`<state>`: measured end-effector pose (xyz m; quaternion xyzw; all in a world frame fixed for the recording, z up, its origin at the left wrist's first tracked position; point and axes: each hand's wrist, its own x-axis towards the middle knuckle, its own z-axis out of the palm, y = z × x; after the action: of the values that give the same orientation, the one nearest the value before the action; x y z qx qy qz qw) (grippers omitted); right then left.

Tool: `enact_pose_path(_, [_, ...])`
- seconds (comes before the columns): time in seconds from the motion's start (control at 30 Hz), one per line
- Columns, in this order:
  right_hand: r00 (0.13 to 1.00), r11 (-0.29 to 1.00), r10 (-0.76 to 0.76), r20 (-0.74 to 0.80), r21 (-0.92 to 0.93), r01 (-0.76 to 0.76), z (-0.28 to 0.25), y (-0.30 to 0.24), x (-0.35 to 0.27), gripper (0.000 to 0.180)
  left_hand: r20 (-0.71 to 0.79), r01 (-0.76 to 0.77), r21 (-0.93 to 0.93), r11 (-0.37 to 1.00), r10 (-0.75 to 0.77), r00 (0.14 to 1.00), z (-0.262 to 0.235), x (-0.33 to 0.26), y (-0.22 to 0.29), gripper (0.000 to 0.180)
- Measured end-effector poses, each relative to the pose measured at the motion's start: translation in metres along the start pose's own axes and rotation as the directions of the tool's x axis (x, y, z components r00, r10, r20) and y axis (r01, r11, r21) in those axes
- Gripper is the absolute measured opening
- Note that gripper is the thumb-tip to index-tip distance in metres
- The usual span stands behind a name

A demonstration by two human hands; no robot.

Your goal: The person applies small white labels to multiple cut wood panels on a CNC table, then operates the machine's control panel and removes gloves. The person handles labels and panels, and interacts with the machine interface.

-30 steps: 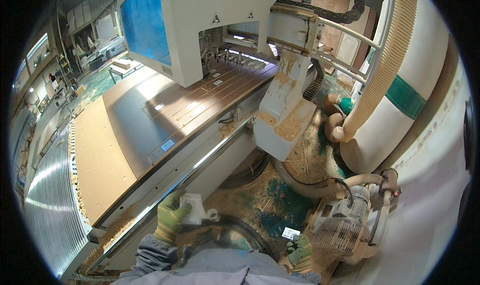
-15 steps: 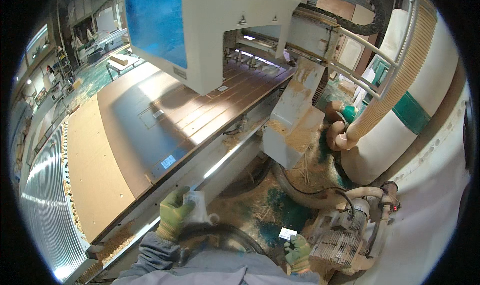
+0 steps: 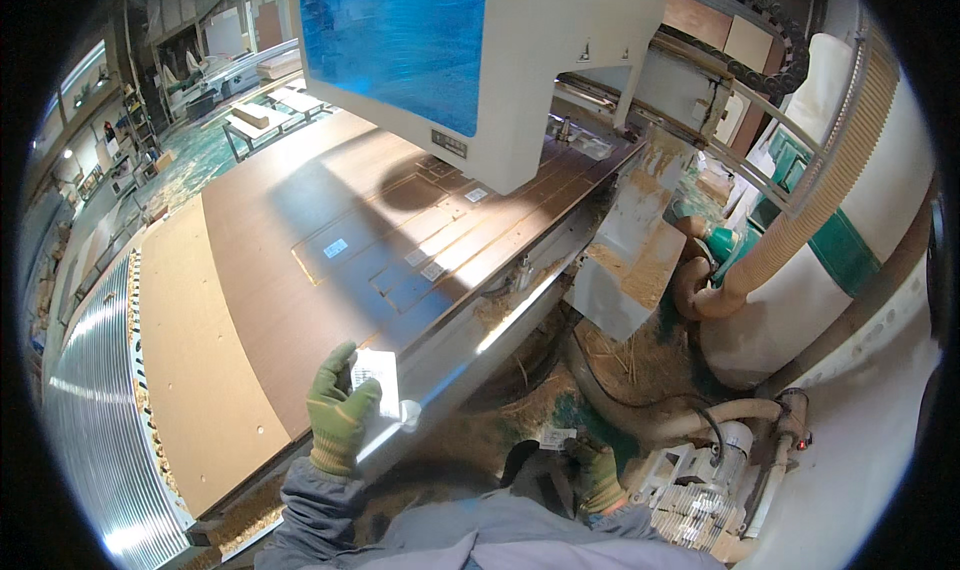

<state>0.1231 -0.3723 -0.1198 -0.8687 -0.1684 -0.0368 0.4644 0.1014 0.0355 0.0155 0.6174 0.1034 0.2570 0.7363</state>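
My left hand (image 3: 338,410), in a green and yellow work glove, is closed on a strip of white labels (image 3: 376,372). A curled end (image 3: 408,416) of it hangs beside the fingers. This hand is over the near edge of a brown panel (image 3: 240,260) with grooves cut in it. My right hand (image 3: 600,478), gloved alike, is low in front of my body and pinches a small white label (image 3: 557,437). Several labels lie on the panel, one (image 3: 336,248) inside a cut outline and another (image 3: 476,195) near the machine housing.
A large white machine housing (image 3: 520,80) with a blue window (image 3: 395,45) stands over the panel. A beige board (image 3: 200,340) and metal rollers (image 3: 100,410) are at left. Hoses (image 3: 640,405), a motor pump (image 3: 700,490) and a sawdust-covered metal chute (image 3: 630,260) occupy the right.
My view has shifted, so the machine and panel appear farther right. My left hand has come up over the panel edge, the strip turned more toward me. My right hand still pinches its label.
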Motion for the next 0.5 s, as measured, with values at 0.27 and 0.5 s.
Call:
enact_pose_path(0.27, [0.950, 0.772, 0.096, 0.295, 0.580, -0.259, 0.014, 0.003, 0.141, 0.019, -0.143, -0.161, 0.032, 0.986, 0.164, 0.976, 0.029, 0.122, -0.021, 0.066])
enact_pose_path(0.5, [0.748, 0.677, 0.208, 0.631, 0.459, -0.575, -0.006, -0.005, 0.304, 0.015, -0.239, -0.171, -0.004, 0.985, 0.165, 0.957, 0.091, 0.305, -0.086, 0.063])
